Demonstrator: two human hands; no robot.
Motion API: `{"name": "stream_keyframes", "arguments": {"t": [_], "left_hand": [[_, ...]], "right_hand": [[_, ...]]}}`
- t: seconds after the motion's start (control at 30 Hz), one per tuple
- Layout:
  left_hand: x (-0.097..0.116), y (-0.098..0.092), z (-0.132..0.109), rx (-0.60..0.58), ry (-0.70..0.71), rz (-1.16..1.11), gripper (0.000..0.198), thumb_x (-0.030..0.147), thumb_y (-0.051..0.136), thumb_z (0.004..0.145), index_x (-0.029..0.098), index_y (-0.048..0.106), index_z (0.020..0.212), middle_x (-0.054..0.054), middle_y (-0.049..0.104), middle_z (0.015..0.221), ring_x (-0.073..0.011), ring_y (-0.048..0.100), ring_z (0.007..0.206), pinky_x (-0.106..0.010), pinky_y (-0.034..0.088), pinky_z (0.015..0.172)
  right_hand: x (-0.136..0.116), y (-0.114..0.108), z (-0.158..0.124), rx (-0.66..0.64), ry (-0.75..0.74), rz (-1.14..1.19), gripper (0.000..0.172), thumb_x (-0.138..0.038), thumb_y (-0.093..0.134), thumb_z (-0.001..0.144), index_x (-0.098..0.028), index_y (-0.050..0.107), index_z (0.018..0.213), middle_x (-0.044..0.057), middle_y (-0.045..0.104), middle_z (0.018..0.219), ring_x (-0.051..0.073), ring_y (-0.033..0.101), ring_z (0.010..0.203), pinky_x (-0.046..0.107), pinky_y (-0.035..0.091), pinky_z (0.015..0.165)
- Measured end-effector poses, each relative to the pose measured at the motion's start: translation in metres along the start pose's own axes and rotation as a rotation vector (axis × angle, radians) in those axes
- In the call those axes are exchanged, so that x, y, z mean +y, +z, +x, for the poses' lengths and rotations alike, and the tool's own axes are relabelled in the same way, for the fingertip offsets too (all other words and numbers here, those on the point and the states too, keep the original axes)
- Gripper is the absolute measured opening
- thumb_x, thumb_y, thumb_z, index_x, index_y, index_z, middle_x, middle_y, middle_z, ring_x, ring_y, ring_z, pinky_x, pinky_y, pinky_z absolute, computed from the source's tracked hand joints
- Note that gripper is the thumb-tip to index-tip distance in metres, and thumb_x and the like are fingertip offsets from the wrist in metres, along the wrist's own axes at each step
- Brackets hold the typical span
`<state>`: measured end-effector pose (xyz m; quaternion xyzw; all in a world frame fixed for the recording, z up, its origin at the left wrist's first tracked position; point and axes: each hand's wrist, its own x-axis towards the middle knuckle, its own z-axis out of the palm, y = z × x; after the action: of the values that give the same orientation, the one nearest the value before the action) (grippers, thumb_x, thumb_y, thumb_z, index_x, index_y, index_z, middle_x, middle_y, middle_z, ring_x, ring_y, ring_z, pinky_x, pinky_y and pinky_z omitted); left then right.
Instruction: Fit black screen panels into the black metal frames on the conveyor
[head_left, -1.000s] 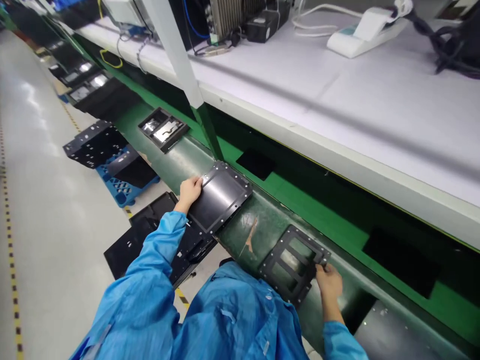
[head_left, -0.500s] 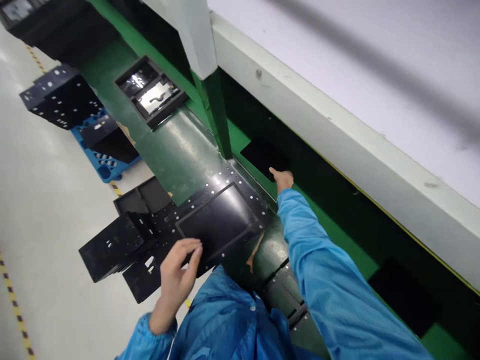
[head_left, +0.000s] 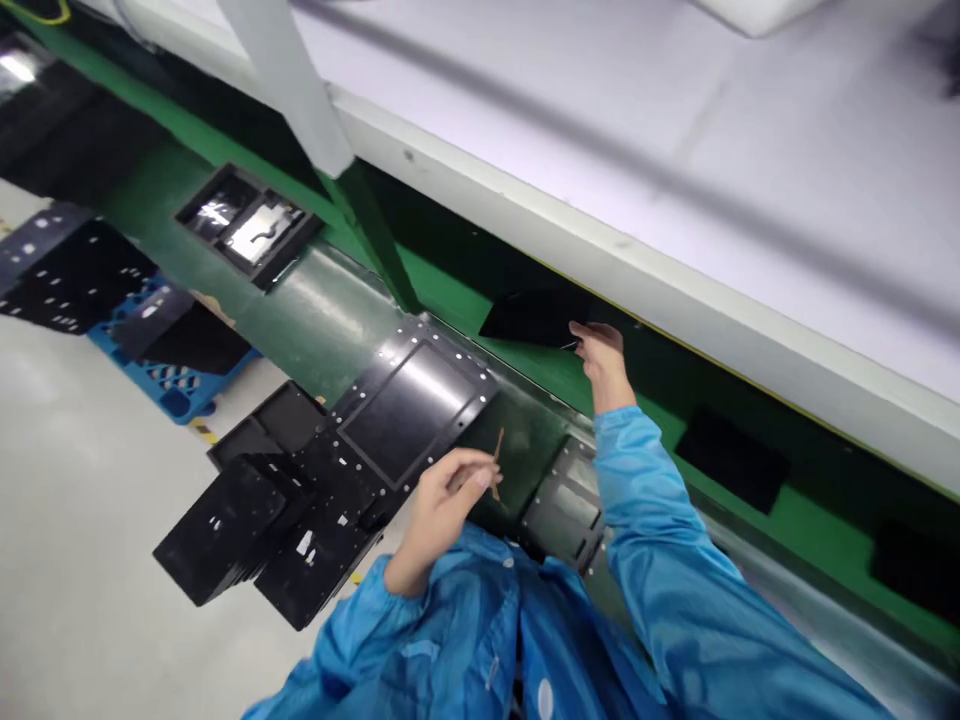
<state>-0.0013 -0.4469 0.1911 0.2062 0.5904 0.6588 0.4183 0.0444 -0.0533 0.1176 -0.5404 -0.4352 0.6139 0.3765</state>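
My right hand reaches under the workbench and grips the right edge of a thin black panel. The panel appears tilted over the green lower shelf, its far side lost in shadow. My left hand hovers in front of my body with loosely curled fingers, a gap between thumb and fingers, and nothing visible held. Behind its fingertips shows a thin brown strip, which seems to lie on the green surface below. A black frame-like tray with a shiny flat middle lies left of that strip.
The white workbench overhangs the shelf, with a green-footed post at left. More dark panels lie along the shelf. Black trays are stacked at lower left. A blue pallet and an open box stand farther off.
My right hand has taken hold of the black panel, and the panel has tilted. My left hand has moved right, near the brown strip. The view has shifted, showing more of the bench.
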Motion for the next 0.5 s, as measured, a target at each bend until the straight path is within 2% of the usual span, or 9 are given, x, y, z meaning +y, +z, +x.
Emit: {"name": "stream_keyframes", "arguments": {"t": [0.07,0.13,0.2,0.23,0.3,0.37,0.43,0.5], "left_hand": [[-0.026,0.028,0.011,-0.059,-0.167,-0.18,0.04,0.05,0.083,0.087,0.02,0.075,0.113,-0.013,0.078,0.113,-0.0283,0.078,0.101,-0.042,0.062,0.09],[-0.052,0.051,0.024,-0.027,-0.308,-0.246,0.048,0.052,0.086,0.082,0.019,0.072,0.113,-0.016,0.075,0.123,-0.0317,0.076,0.113,-0.046,0.06,0.099],[-0.07,0.068,0.037,0.003,-0.379,-0.257,0.053,0.059,0.083,0.083,0.017,0.07,0.112,-0.019,0.073,0.129,-0.0342,0.071,0.126,-0.049,0.056,0.108],[-0.074,0.074,0.043,-0.033,-0.406,-0.27,0.058,0.066,0.079,0.084,0.016,0.07,0.113,-0.02,0.072,0.131,-0.0358,0.068,0.13,-0.05,0.055,0.111],[-0.078,0.087,0.051,-0.216,-0.487,-0.307,0.068,0.076,0.069,0.087,0.015,0.07,0.117,-0.023,0.071,0.133,-0.0394,0.065,0.135,-0.056,0.054,0.112],[-0.083,0.099,0.05,-0.396,-0.576,-0.315,0.065,0.072,0.069,0.09,0.014,0.071,0.119,-0.023,0.073,0.131,-0.0411,0.066,0.133,-0.061,0.056,0.11],[-0.093,0.11,0.042,-0.43,-0.628,-0.27,0.046,0.052,0.08,0.088,0.015,0.073,0.114,-0.019,0.077,0.122,-0.0391,0.07,0.126,-0.061,0.058,0.107],[-0.105,0.117,0.031,-0.359,-0.608,-0.218,0.029,0.03,0.087,0.082,0.014,0.074,0.102,-0.016,0.08,0.11,-0.0359,0.075,0.116,-0.058,0.061,0.105]], "right_hand": [[-0.001,-0.079,-0.037,0.003,0.059,0.088,0.039,-0.014,0.093,0.065,-0.019,0.058,0.083,-0.003,0.065,0.069,0.012,0.064,0.062,0.021,0.056,0.053],[0.005,-0.154,-0.076,0.004,0.121,0.165,0.038,-0.013,0.092,0.064,-0.018,0.058,0.079,-0.001,0.067,0.07,0.014,0.066,0.065,0.025,0.059,0.057],[0.015,-0.217,-0.115,0.024,0.156,0.207,0.038,-0.013,0.093,0.062,-0.018,0.057,0.076,-0.001,0.066,0.067,0.014,0.065,0.063,0.027,0.06,0.059],[0.022,-0.242,-0.134,0.028,0.163,0.22,0.039,-0.013,0.094,0.062,-0.018,0.057,0.075,-0.001,0.065,0.066,0.014,0.064,0.062,0.027,0.059,0.059],[0.036,-0.279,-0.167,0.024,0.165,0.236,0.04,-0.015,0.096,0.063,-0.018,0.058,0.074,0.0,0.066,0.065,0.014,0.063,0.062,0.027,0.058,0.058],[0.051,-0.302,-0.192,0.023,0.16,0.247,0.039,-0.017,0.098,0.065,-0.018,0.061,0.075,0.001,0.067,0.067,0.014,0.063,0.062,0.025,0.054,0.056],[0.065,-0.316,-0.209,0.033,0.165,0.267,0.037,-0.021,0.099,0.069,-0.017,0.064,0.079,0.003,0.07,0.071,0.014,0.064,0.065,0.024,0.053,0.057],[0.078,-0.327,-0.22,0.079,0.169,0.288,0.034,-0.03,0.097,0.076,-0.016,0.067,0.085,0.005,0.073,0.077,0.015,0.067,0.069,0.024,0.055,0.06]]}}
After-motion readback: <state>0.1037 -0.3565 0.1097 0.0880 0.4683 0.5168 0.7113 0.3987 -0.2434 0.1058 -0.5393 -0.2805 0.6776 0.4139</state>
